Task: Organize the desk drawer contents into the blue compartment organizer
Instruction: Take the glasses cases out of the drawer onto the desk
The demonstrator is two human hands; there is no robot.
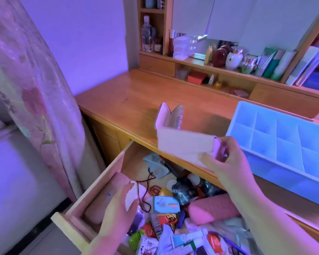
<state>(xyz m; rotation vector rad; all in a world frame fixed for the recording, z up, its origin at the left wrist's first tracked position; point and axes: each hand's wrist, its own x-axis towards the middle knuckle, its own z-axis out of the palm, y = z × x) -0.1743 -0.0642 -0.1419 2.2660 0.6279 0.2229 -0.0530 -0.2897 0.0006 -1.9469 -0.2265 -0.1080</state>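
While the right hand [226, 162] pinches one end of a pale opened box [182, 144] above the desk edge, just left of the blue organizer [284, 144], the box juts leftward from its curled fingers. Down in the open drawer [92, 196], the left hand [118, 205] curls its fingers round a white oval piece [132, 196].

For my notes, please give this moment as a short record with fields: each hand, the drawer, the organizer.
right hand: holds a pale folded pouch above the desk edge
left hand: in the drawer, holds a small white object
drawer: open, full of mixed small items
blue organizer: on the desk, visible compartments empty
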